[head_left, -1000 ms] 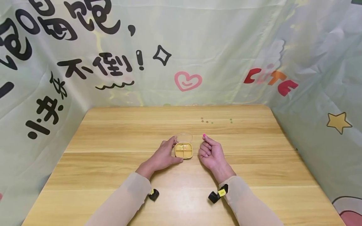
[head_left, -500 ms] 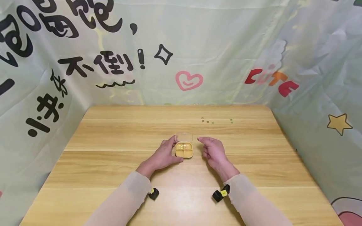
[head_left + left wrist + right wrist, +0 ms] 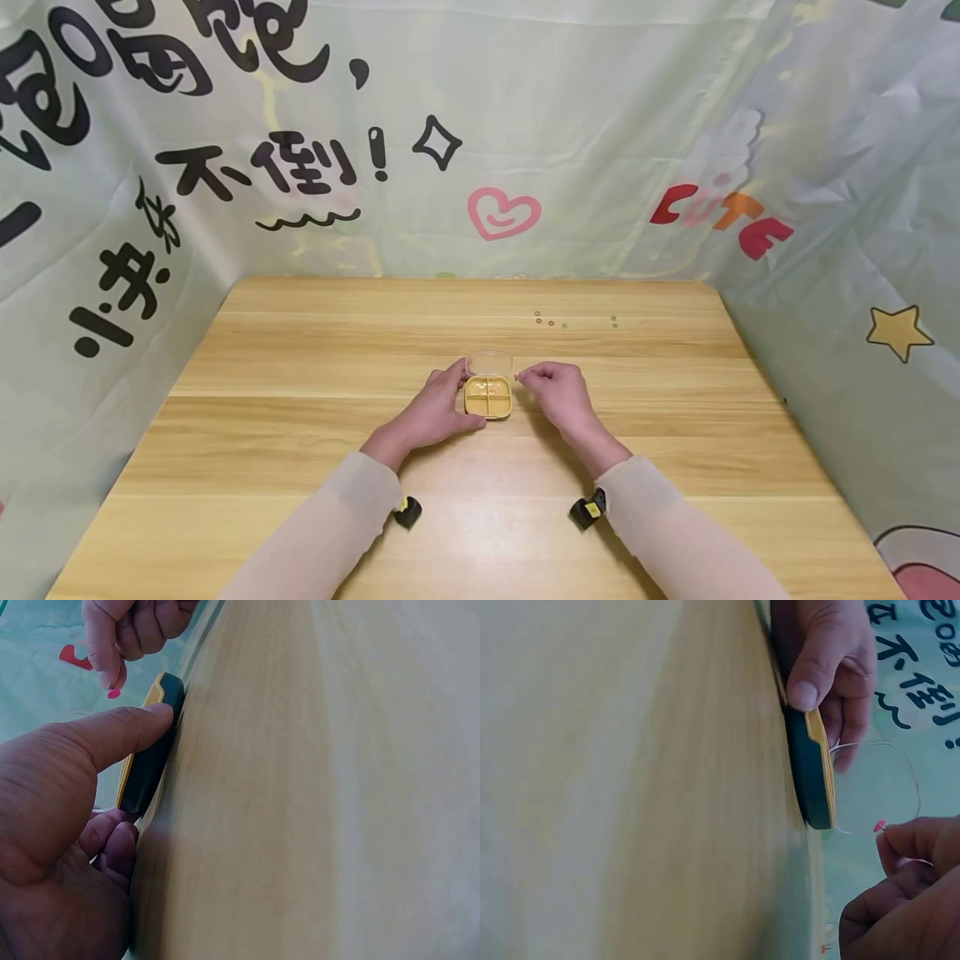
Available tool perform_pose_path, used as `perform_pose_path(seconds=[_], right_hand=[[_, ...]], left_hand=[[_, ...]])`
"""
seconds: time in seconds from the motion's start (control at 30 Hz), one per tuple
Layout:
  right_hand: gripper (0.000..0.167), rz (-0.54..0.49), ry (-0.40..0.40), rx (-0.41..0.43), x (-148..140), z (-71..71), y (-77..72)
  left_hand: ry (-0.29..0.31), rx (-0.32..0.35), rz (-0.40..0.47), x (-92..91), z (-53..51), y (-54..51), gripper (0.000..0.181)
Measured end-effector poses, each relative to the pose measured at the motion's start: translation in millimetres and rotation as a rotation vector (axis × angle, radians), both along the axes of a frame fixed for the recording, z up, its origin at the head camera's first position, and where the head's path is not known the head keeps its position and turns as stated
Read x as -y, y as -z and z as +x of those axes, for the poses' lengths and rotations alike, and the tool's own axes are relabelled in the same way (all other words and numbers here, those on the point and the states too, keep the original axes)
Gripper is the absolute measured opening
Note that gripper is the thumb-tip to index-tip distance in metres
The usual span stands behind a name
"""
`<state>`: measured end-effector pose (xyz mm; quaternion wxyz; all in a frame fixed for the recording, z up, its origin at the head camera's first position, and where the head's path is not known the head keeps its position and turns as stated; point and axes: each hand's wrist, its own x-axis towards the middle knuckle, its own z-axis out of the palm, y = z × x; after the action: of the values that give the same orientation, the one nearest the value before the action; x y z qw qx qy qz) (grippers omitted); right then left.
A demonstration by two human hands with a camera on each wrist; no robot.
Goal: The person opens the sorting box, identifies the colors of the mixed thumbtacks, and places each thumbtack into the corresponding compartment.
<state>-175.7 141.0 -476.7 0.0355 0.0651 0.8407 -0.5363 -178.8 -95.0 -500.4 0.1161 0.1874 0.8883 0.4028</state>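
A small yellow four-compartment box point(image 3: 488, 407) stands on the table with its clear lid point(image 3: 489, 363) raised at the back; small pieces lie in its rear compartments. My left hand point(image 3: 429, 414) grips the box from the left, thumb on the near side and fingers behind, as the left wrist view also shows around the box's dark outer side point(image 3: 154, 765). Just right of the box, my right hand point(image 3: 561, 400) pinches a tiny pink piece point(image 3: 880, 825) between thumb and forefinger, close beside the lid and above the table.
Several tiny reddish rings point(image 3: 537, 321) and green rings point(image 3: 614, 322) lie toward the back of the wooden table point(image 3: 337, 333). A printed cloth point(image 3: 585, 125) hangs behind the table and along both sides.
My right hand has moved left toward the box with its fingers turned that way and the pink piece still pinched. My left hand and the box have stayed in place.
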Motion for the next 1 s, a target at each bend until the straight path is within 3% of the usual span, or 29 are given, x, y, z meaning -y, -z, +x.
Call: perform_pose_path(seconds=[0.2, 0.6, 0.77, 1.0], right_hand=[[0.014, 0.286, -0.144, -0.156, 3, -3.8, -4.9], [0.012, 0.626, -0.343, -0.322, 12, -7.1, -10.7], [0.012, 0.71, -0.382, -0.345, 15, -7.8, -12.1], [0.012, 0.751, -0.407, -0.325, 19, -8.0, -12.5]], left_hand=[[-0.002, 0.004, 0.014, 0.6, -1.5, 1.7, 0.1], [0.005, 0.018, 0.015, 1.2, -3.0, 1.1, 0.101], [0.004, 0.01, 0.009, 1.1, -2.9, 1.7, 0.101], [0.004, 0.022, 0.011, 0.8, -2.4, 1.7, 0.1]])
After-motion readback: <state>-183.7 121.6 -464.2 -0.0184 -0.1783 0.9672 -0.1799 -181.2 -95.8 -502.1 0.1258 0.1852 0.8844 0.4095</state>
